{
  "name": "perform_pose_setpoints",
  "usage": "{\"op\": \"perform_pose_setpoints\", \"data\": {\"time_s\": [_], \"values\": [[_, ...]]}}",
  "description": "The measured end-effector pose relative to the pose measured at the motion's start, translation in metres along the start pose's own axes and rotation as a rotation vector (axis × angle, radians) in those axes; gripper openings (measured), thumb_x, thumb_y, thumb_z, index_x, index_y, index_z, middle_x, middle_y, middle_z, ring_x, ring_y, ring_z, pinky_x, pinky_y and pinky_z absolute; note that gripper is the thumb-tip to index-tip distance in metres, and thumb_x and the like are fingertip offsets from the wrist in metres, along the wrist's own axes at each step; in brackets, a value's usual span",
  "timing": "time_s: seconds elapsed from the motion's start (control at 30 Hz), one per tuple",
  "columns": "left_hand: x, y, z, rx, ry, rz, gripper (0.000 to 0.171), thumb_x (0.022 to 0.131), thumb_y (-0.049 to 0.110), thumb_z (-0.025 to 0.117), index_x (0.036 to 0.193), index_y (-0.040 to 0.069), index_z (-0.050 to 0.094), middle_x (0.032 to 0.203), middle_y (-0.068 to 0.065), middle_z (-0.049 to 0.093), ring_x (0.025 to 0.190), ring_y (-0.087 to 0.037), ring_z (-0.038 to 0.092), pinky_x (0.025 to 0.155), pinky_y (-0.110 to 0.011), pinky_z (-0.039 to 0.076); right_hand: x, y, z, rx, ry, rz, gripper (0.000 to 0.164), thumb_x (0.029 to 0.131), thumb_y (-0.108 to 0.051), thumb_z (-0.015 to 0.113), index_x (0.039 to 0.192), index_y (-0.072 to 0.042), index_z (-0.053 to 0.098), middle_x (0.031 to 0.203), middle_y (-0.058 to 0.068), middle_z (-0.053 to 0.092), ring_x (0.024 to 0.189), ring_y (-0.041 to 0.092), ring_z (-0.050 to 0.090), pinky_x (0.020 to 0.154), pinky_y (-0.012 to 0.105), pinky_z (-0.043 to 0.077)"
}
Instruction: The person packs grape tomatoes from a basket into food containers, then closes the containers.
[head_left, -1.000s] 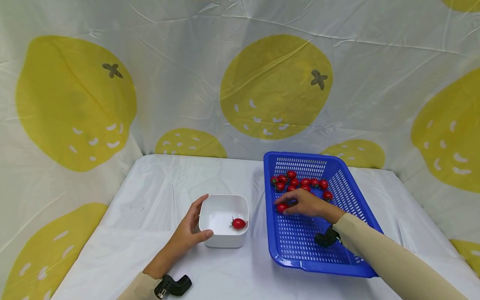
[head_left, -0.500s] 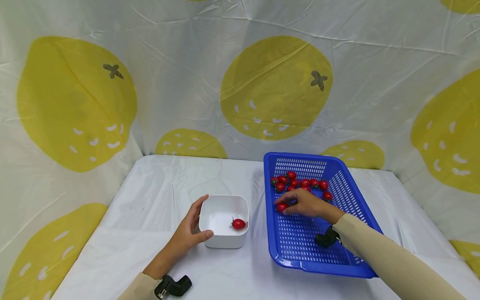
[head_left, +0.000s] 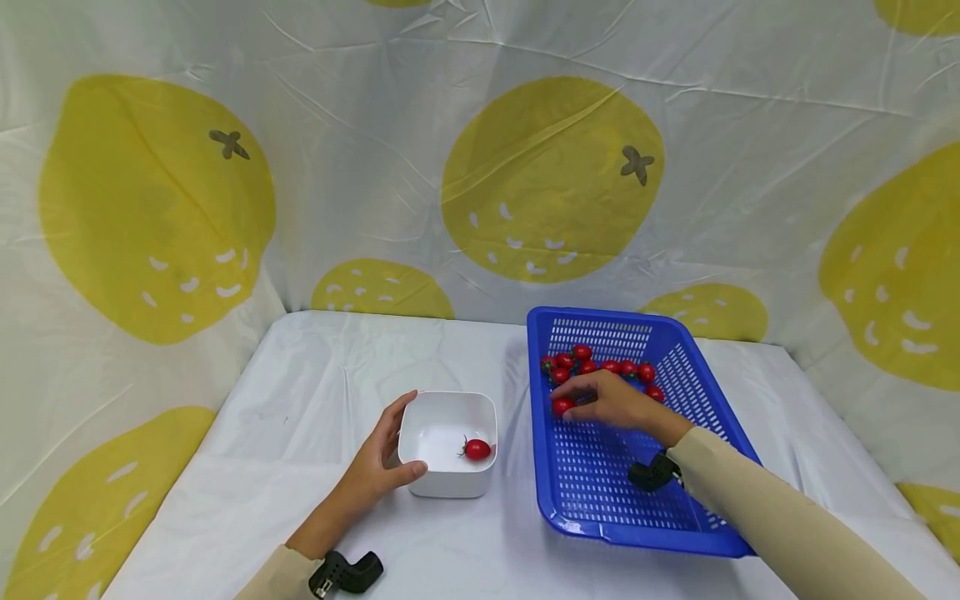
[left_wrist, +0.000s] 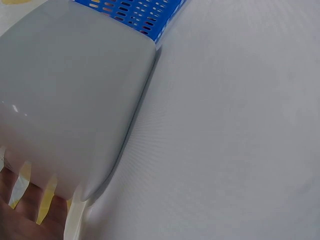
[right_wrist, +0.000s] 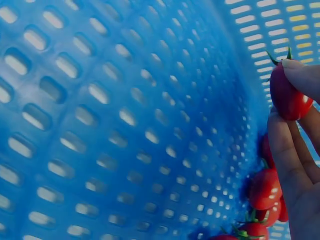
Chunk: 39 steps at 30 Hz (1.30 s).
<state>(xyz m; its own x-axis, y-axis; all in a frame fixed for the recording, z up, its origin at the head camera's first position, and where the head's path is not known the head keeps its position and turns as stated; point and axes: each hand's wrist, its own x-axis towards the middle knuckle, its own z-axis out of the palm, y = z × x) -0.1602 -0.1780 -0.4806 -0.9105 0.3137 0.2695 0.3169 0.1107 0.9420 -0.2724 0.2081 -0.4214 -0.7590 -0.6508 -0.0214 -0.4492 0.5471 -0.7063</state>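
Note:
My left hand [head_left: 373, 463] holds a square white container [head_left: 450, 485], thumb on the near side and fingers around its left wall. Inside the container, toward the right, lies one cherry tomato [head_left: 477, 449]. Over the blue plastic basket [head_left: 615, 533], my right hand [head_left: 621, 403] pinches another cherry tomato [head_left: 562, 407] between thumb and fingers. The right wrist view shows this red tomato [right_wrist: 289, 92] with its green stem end up, the thumb on top. In the left wrist view the container's outer wall [left_wrist: 75, 95] fills the upper left, with fingertips [left_wrist: 37, 200] against it.
Several more cherry tomatoes [head_left: 581, 352] lie at the basket's far end, some hidden behind the right hand. The basket stands right of the container, close to the back of the white-covered table [head_left: 360, 358]. A lemon-print cloth [head_left: 360, 167] hangs behind.
My right hand has lifted slightly with the cherry tomato pinched in it. The left hand and container stay in place; the head view has shifted a little.

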Motion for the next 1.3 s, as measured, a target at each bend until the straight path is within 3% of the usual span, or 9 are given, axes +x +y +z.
{"op": "perform_pose_setpoints", "data": {"time_s": [0.17, 0.53, 0.77, 1.07, 1.3], "values": [[0.0, -0.001, 0.0, 0.006, 0.003, 0.001, 0.087, 0.082, 0.01, 0.07, 0.153, 0.023, 0.021, 0.155, -0.003, 0.029, 0.142, -0.027, 0.026, 0.11, -0.061, 0.018, -0.001, -0.004, -0.002, 0.01, 0.022, 0.043, 0.035, 0.087, -0.022, 0.072, 0.12, -0.012, 0.069, 0.114, 0.001, 0.068, 0.108, 0.022, 0.062, 0.094, 0.045, 0.049], [0.0, 0.0, 0.001, 0.002, 0.007, 0.006, 0.086, 0.082, 0.012, 0.07, 0.153, 0.026, 0.022, 0.154, -0.005, 0.031, 0.141, -0.028, 0.028, 0.11, -0.061, 0.018, -0.001, -0.02, -0.005, 0.091, 0.081, 0.048, 0.035, 0.087, -0.023, 0.072, 0.12, -0.011, 0.069, 0.111, 0.005, 0.069, 0.1, 0.021, 0.066, 0.085, 0.031, 0.054], [0.0, -0.001, 0.001, -0.003, 0.008, 0.001, 0.087, 0.082, 0.01, 0.07, 0.153, 0.026, 0.022, 0.154, -0.006, 0.03, 0.14, -0.027, 0.029, 0.109, -0.06, 0.019, -0.001, -0.031, -0.009, 0.074, 0.141, 0.073, 0.035, 0.086, -0.025, 0.073, 0.119, -0.016, 0.07, 0.109, 0.006, 0.069, 0.095, 0.023, 0.066, 0.08, 0.029, 0.055], [-0.001, 0.0, 0.0, 0.008, 0.002, 0.008, 0.086, 0.083, 0.011, 0.07, 0.152, 0.029, 0.022, 0.154, -0.004, 0.031, 0.14, -0.025, 0.03, 0.113, -0.041, 0.025, -0.002, -0.049, -0.015, 0.098, 0.171, 0.023, 0.036, 0.086, -0.026, 0.073, 0.12, -0.015, 0.069, 0.114, 0.005, 0.068, 0.1, 0.019, 0.066, 0.084, 0.029, 0.054], [-0.001, -0.001, 0.0, 0.006, -0.003, 0.018, 0.087, 0.083, 0.012, 0.071, 0.153, 0.027, 0.021, 0.155, -0.006, 0.029, 0.142, -0.027, 0.027, 0.111, -0.053, 0.022, -0.001, -0.06, -0.012, 0.125, 0.165, -0.034, 0.036, 0.087, -0.023, 0.073, 0.121, -0.015, 0.068, 0.113, 0.003, 0.069, 0.103, 0.02, 0.065, 0.086, 0.027, 0.053]]}}
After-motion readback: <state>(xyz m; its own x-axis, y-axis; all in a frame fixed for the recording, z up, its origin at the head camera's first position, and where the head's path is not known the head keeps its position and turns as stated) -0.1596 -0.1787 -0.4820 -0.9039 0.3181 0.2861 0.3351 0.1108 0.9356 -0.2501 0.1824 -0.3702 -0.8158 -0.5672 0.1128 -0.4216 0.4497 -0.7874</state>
